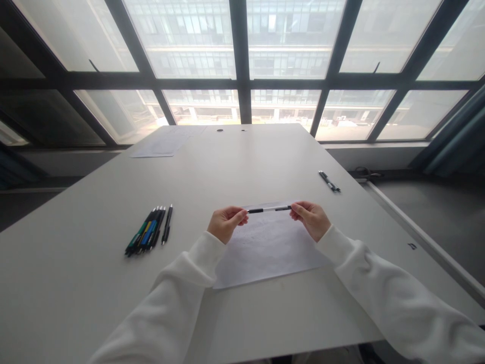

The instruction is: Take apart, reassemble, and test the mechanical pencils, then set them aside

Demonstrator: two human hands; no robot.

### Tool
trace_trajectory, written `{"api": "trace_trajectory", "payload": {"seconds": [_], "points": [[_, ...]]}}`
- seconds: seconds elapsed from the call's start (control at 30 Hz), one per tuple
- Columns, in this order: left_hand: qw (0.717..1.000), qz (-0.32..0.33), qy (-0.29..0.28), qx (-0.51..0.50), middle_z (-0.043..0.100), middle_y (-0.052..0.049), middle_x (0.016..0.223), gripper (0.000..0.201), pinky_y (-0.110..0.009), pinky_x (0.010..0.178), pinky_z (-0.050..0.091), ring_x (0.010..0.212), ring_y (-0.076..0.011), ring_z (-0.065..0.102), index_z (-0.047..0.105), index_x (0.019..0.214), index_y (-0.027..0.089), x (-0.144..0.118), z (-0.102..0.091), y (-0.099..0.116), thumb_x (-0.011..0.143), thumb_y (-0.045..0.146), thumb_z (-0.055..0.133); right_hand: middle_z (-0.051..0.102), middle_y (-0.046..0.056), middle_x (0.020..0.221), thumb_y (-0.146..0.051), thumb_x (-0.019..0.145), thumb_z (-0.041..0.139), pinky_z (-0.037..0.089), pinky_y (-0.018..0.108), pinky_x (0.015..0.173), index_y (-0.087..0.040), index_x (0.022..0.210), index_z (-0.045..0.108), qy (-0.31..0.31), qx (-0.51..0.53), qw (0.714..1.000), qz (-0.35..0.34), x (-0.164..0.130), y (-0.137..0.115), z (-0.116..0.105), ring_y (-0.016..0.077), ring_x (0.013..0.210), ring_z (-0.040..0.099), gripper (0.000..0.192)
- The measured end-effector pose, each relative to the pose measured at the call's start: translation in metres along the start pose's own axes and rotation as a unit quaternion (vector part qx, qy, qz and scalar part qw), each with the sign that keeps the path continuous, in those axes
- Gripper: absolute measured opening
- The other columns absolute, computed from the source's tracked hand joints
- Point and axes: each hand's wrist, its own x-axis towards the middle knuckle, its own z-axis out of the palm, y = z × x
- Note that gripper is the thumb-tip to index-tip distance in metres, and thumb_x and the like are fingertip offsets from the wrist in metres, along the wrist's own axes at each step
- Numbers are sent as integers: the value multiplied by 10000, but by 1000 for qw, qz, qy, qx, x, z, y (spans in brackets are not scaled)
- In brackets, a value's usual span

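Note:
I hold a slim white and black pen (269, 209) level above a sheet of paper (265, 253). My left hand (226, 222) pinches its left end. My right hand (310, 218) pinches its right end. Both arms wear white sleeves. The paper lies flat on the white table (94, 283) right in front of me.
A row of several pens (148, 231) with green, blue and black barrels lies on the table to the left. Two dark pens (329, 181) rest near the right edge. Another sheet (166, 144) lies at the far left. Large windows stand beyond the table.

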Motion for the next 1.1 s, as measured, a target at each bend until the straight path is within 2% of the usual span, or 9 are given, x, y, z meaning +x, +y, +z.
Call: {"api": "trace_trajectory", "payload": {"seconds": [0.27,0.57,0.9,1.1], "points": [[1000,-16,-9,-19,677,-70,648,295,-287,597,514,602,-161,624,658,752,109,0,1,2,605,359,712,647,56,636,-401,636,692,460,294,582,-145,743,646,-6,36,999,33,-1,-1,0,145,583,573,281],[999,-3,-18,-33,675,-56,655,269,-284,624,509,622,-159,629,646,758,121,0,2,-1,588,314,724,641,43,641,-377,633,694,464,287,575,-152,795,634,-8,44,998,32,0,-2,1,145,597,578,284],[998,10,-47,-34,667,-42,677,221,-264,642,512,648,-149,627,645,763,135,-2,6,1,601,267,719,634,30,638,-405,667,661,437,301,592,-162,855,647,-83,-41,996,-8,-5,-8,8,137,592,552,307],[999,7,-39,-26,668,-45,667,220,-250,616,506,632,-143,618,672,780,132,-4,8,4,600,250,719,636,37,665,-423,687,642,450,301,610,-152,868,641,-94,-51,994,-2,-2,-5,10,139,614,559,327]]}}
